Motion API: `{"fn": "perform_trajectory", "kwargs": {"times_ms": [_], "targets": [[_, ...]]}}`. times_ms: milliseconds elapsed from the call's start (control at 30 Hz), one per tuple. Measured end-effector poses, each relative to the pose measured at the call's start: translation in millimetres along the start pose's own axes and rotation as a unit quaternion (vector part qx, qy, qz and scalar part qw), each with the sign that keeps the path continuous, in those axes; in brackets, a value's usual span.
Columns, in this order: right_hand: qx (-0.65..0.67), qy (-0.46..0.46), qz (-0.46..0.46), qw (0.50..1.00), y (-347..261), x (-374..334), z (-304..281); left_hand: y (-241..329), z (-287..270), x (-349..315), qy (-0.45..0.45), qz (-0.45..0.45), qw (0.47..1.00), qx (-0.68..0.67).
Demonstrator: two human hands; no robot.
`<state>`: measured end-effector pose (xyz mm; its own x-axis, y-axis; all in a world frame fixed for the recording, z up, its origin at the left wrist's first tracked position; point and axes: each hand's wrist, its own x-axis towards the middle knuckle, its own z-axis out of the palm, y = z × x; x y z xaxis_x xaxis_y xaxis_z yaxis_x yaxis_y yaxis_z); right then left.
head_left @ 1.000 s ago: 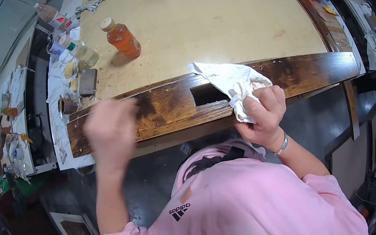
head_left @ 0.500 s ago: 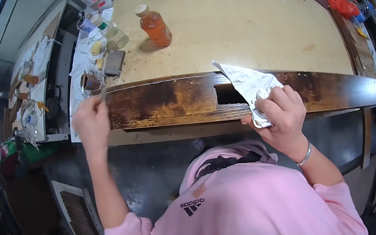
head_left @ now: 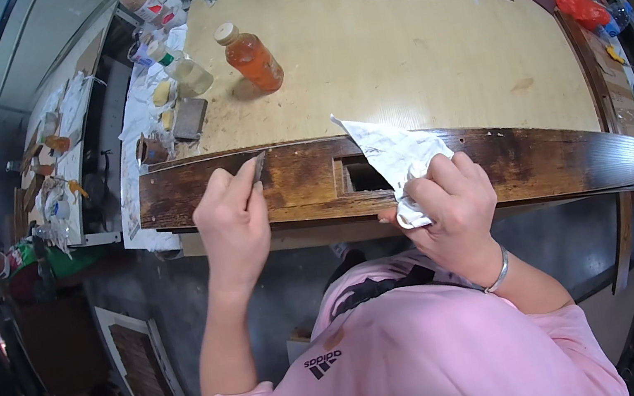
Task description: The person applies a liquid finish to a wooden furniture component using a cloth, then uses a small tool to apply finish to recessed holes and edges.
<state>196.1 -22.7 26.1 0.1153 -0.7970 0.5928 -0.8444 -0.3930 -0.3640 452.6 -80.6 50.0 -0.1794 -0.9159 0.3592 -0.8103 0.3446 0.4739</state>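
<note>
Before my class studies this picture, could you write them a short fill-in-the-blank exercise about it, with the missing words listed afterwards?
1. The right hand holds a crumpled fabric cloth coloured ____.
2. The dark brown wooden board has a cut-out shaped like a ____.
3. The small, thin, greyish piece is pinched by the fingers of the ____ hand.
4. The clear bottle with a cream cap contains liquid coloured ____.

Missing words: white; rectangle; left; orange.

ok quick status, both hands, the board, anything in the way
Left hand pinching thin grey piece. Right hand gripping white cloth. Dark board along near edge of bench. Cloth overlaps right side of cutout.
</note>
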Motion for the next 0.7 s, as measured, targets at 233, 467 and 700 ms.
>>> {"fn": "perform_trajectory", "kwargs": {"times_ms": [233, 467, 700], "targets": [[-0.026, 0.006, -0.005, 1.000, 2.4, 0.2, 5.2, -10.8, 2.5, 12.9, 0.011, 0.017, 0.998, 0.065], [-0.034, 0.010, -0.029, 0.999, 1.7, 1.2, 5.3, -45.6, -12.6, 17.6, 0.050, -0.039, 0.991, 0.115], [-0.030, 0.011, -0.027, 0.999, 8.4, -1.8, 4.7, -36.7, -8.3, 27.2, 0.010, -0.023, 1.000, 0.017]]}}
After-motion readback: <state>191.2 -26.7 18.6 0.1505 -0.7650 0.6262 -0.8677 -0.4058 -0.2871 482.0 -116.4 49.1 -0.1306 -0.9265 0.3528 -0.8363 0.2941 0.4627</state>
